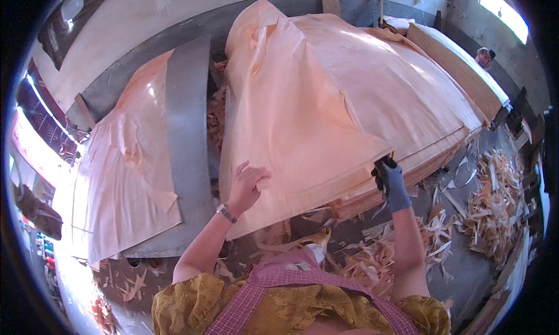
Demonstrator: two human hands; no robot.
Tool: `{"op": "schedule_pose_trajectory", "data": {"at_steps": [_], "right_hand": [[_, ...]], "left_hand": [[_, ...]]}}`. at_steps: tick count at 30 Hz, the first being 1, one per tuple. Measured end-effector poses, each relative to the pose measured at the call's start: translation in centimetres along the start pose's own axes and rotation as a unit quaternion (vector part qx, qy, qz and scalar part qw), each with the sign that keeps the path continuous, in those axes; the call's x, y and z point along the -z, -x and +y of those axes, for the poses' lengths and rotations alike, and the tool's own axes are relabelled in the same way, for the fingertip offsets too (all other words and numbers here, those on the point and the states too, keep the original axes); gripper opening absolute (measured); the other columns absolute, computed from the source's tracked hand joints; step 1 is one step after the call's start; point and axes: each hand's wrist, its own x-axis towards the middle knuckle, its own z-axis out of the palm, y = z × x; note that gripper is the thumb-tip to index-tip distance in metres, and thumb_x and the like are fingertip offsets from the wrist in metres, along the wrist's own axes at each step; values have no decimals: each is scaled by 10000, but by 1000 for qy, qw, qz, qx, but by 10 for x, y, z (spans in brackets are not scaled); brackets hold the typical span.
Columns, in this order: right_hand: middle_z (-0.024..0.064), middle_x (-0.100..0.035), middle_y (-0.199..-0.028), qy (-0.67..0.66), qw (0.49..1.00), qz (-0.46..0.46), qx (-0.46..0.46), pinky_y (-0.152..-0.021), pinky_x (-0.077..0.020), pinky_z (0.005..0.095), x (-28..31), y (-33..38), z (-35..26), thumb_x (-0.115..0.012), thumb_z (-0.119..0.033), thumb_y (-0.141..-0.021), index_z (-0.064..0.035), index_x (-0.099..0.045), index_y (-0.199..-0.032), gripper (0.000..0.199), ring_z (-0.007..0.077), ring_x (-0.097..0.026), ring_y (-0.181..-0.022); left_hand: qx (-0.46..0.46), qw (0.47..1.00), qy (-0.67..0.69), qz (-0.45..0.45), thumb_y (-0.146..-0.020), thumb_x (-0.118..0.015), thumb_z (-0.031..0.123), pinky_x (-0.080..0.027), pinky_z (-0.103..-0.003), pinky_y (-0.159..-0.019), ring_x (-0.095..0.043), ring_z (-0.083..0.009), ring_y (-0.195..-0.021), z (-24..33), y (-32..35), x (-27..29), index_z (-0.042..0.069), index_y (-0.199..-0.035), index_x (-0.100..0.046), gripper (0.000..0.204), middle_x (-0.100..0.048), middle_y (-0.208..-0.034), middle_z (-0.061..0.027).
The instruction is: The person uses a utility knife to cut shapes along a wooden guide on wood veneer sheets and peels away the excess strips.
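Gloved right hand (390, 180) pinching corner of pale veneer sheet (297, 113) — bare left hand (247, 186) over it, fingers loosely spread.

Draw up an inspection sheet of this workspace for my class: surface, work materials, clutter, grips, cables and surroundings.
Surface: grey panel at left, partly covered by a second sheet.
Job's things: thin pale sheet, creased and skewed, lying over a stack of similar sheets.
Clutter: shavings strewn and heaped around the stack.
Grips: gloved right grip closed on the pale sheet's edge; bare left grip loosely open over it, contact unclear.
Cables: nothing seen.
Surroundings: wall behind; bright window at upper right.
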Motion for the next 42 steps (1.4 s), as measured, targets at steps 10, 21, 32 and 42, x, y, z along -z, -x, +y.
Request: {"op": "schedule_pose_trajectory", "data": {"at_steps": [10,21,32,42], "right_hand": [[39,-602,-652,121,992,18,20,-305,-334,251,213,-270,-114,-667,-336,-915,-140,-599,-954,211,100,-475,-380],[84,-605,-599,161,984,22,73,-280,-337,285,404,-478,-146,-659,-264,-913,-74,-585,-855,212,145,-452,-320],[80,-596,-591,112,993,-36,1,-272,-337,296,529,-610,-99,-660,-307,-918,-93,-557,-760,286,144,-444,-313],[56,-577,-570,221,975,6,-28,-314,-330,279,582,-649,-21,-665,-331,-920,-113,-594,-916,229,115,-454,-352]], "left_hand": [[-71,992,15,102,-655,-575,-103,-309,-478,-1116,-628,-200,-1050,61,-308,-198,145,-984,-660,421,-692,-1006,-29],[-56,989,4,140,-752,-608,-19,-323,-481,-1093,-628,-240,-989,157,-504,-344,115,-1026,-606,305,-669,-1018,-58],[742,247,584,218,-864,-670,504,-517,-468,-892,-583,-282,-1025,185,-360,-577,1,-1273,-474,678,-541,-1187,-166],[569,330,532,533,-899,-664,333,-534,-382,-837,-582,-207,-1059,134,-335,-661,102,-1187,-572,381,-624,-1117,-32]]}}
